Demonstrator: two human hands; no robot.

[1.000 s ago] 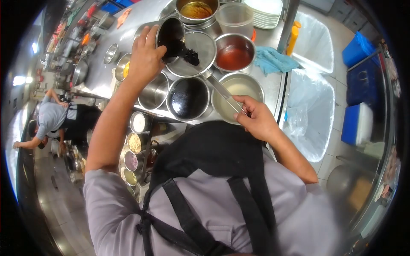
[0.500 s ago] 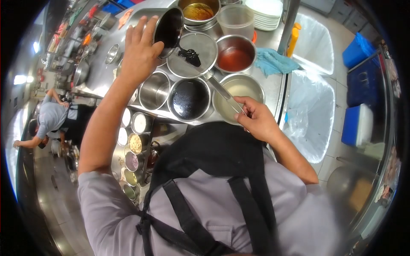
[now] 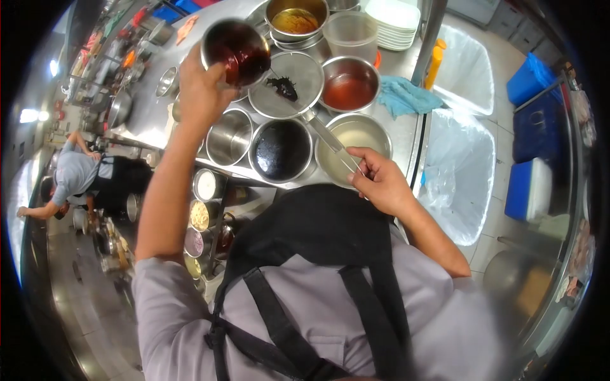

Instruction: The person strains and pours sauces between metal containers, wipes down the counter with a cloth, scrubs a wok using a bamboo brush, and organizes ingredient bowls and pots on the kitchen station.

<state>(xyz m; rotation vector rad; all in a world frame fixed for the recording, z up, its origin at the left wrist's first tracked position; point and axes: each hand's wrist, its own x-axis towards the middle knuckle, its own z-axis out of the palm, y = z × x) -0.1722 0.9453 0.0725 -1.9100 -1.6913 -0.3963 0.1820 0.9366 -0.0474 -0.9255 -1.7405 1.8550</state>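
Observation:
My left hand is closed on a round metal pot, tilted over the left side of the strainer; dark reddish liquid coats its inside. In my right hand is the handle of the fine-mesh strainer, held level above the pots. A dark, sticky clump lies on the mesh. Just below the strainer stands a pot of black liquid. A pot of pale liquid sits under the strainer's handle, and a pot of red liquid stands to the right of the mesh.
A bare metal pot stands left of the black liquid. Behind are a pot with amber residue, a clear plastic tub and stacked white plates. A blue cloth lies near the right edge. Another person works at left.
The pot in my left hand has tipped back and its reddish inside now faces me. The dark stream that joined it to the clump has thinned. My right hand stays nearly still.

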